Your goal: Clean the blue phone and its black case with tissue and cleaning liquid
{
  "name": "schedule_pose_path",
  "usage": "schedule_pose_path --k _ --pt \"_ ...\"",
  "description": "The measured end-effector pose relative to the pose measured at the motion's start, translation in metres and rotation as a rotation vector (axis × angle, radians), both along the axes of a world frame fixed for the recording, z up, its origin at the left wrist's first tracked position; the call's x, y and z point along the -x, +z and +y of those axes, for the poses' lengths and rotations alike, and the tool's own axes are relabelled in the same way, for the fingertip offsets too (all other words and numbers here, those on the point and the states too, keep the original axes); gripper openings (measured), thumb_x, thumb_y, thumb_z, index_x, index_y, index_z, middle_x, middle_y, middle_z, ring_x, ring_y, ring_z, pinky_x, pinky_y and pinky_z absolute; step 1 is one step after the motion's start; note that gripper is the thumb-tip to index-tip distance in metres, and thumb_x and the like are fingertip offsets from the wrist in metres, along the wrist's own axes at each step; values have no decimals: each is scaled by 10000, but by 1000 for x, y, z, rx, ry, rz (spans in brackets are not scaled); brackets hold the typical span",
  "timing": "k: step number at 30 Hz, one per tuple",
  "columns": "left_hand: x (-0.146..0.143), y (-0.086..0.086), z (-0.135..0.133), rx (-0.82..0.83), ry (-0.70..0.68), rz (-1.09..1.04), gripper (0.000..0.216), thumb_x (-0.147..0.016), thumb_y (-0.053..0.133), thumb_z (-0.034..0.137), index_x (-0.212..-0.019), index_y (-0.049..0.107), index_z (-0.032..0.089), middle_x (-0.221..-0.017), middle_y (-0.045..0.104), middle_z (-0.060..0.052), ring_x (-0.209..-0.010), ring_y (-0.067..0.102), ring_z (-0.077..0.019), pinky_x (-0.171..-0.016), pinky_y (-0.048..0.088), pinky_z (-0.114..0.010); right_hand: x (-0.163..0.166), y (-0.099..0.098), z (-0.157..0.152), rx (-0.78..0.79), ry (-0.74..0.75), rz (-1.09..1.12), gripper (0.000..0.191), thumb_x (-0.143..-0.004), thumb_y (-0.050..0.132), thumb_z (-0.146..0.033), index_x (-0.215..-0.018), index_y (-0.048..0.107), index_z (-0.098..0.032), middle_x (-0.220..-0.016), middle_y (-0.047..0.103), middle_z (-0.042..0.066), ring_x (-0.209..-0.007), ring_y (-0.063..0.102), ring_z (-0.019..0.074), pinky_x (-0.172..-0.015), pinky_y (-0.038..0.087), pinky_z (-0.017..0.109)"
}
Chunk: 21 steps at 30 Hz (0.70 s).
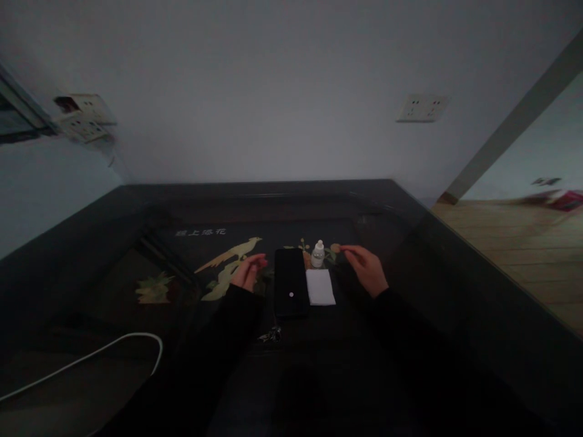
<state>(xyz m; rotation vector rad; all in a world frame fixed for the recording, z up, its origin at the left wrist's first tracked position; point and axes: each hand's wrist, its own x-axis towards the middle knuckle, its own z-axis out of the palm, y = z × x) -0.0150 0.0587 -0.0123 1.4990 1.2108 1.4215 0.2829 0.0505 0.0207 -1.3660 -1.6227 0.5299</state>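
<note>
A black phone [290, 282] lies flat on the dark table [410, 255], screen up. Right of it lies a folded white cloth [320, 286], and just behind the cloth stands a small white dropper bottle [317, 254]. My left hand [249, 271] rests beside the phone's left edge, its fingers loosely curled and holding nothing that I can see. My right hand [365, 268] hovers right of the bottle and cloth, fingers stretched toward the bottle, touching neither. Both arms are in black sleeves.
The table top carries an inlaid bird picture [228, 261] under glass. A white cable [113, 349] loops at the front left. A small metal object [272, 334] lies near the phone's front end. Wall sockets [421, 108] sit behind. Wooden floor [514, 243] lies to the right.
</note>
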Motion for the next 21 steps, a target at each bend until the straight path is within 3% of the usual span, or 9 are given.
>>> schedule_pose_path --k 2,4,9,15,18,20,21 --pt "13 4 8 50 34 -146 272 -817 363 372 -945 502 176 -740 566 -37 -642 575 -124 -619 483 -283 -8 -7 14 5 -102 92 363 -863 379 -393 -953 621 -138 -890 660 108 -819 628 193 -752 509 368" --pt "24 7 15 83 57 -269 219 -799 389 373 -861 482 185 -574 481 29 -451 470 -81 -451 401 -226 -13 -13 20 10 -154 164 399 -862 359 -423 -913 614 -120 -783 652 99 -696 625 176 -657 522 335" --pt "35 13 25 133 77 -428 182 -723 466 363 -748 464 183 -390 361 93 -286 273 -48 -328 230 -172 -13 -15 16 29 -128 227 364 -820 433 -443 -814 617 -129 -666 618 56 -592 586 150 -566 494 285" --pt "29 12 22 142 51 -402 218 -703 520 375 -751 508 162 -365 366 94 -268 231 -31 -299 171 -154 -7 -4 11 74 -112 227 307 -780 484 -431 -727 602 -152 -602 596 30 -546 558 141 -517 447 259" --pt "25 9 19 141 48 -374 229 -698 536 388 -733 523 162 -413 439 64 -316 359 -53 -324 283 -173 5 3 -1 82 -93 229 298 -783 479 -417 -610 531 -180 -511 533 -7 -483 518 126 -479 419 242" --pt "19 7 14 126 76 -374 206 -722 517 374 -769 521 173 -603 580 2 -533 565 -104 -483 455 -220 21 8 -14 92 -35 228 322 -805 459 -409 -575 503 -188 -495 521 -14 -479 514 121 -488 426 237" --pt "15 7 11 118 93 -376 198 -739 497 363 -817 519 182 -781 631 -37 -740 622 -138 -631 504 -259 31 11 -20 103 7 227 329 -823 442 -404 -592 523 -184 -538 556 0 -522 544 126 -522 448 241"
